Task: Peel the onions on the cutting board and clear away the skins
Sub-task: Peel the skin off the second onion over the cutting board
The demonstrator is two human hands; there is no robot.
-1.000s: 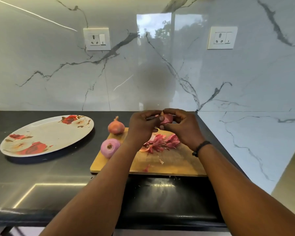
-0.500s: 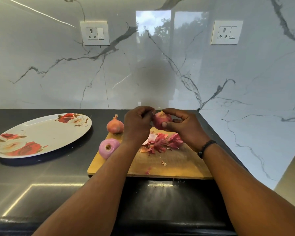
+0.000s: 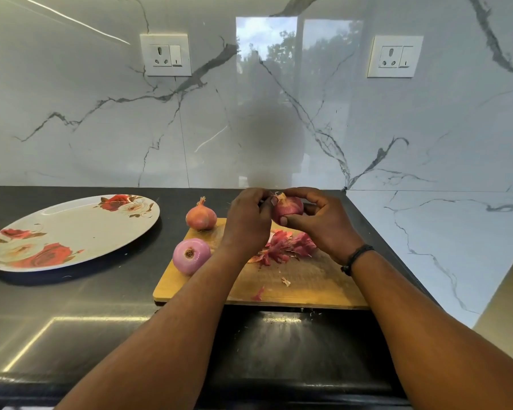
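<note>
1. Above the far end of a wooden cutting board (image 3: 305, 287), a person is holding a red onion (image 3: 288, 208) in the air between both hands.
2. Right hand (image 3: 320, 224) is cupping the onion, its fingers (image 3: 301, 193) curling over the top and the thumb pressing underneath.
3. Left hand (image 3: 246, 220) is pinching the papery skin at the onion's tip, fingers curled tightly together.
4. Loose skins (image 3: 285, 247) are lying in a heap on the board directly beneath the hands, with a few scraps nearer the front edge.
5. One peeled onion (image 3: 191, 255) is sitting on the board's left edge; an unpeeled onion (image 3: 201, 216) is resting at its far left corner.
6. Left of the board, a floral plate (image 3: 68, 232) is sitting on the dark counter (image 3: 71, 306).
</note>
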